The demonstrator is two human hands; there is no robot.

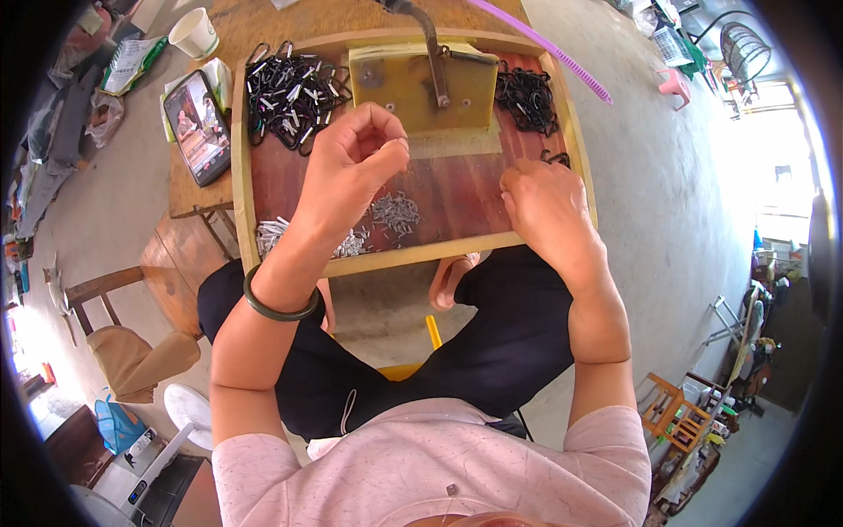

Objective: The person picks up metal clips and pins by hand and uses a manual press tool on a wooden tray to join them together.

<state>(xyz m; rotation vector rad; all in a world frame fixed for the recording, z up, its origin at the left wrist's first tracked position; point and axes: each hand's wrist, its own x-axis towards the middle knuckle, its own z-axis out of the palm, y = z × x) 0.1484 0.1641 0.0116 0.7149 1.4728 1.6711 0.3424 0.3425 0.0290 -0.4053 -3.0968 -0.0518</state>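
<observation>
Over the middle of a wooden tray [457,252], my left hand [356,158] is raised with thumb and fingers pinched together; anything between them is too small to make out. Low over the tray's right side, my right hand [551,202] is closed, its fingertips curled under and hidden. Just beyond its knuckles lies a black elastic loop [556,158]. Below my left hand is a small heap of thin grey metal pieces [395,213]. Shiny silver metal pieces [272,233] lie along the near left edge, partly covered by my left forearm.
Black loops with silver bits [290,92] fill the tray's far left; plain black loops [527,98] lie far right. Between them stands a yellowish block [421,88] under a metal lever [435,61]. A phone [198,127] and paper cup [194,35] stand left. A purple strip [562,57] crosses beyond.
</observation>
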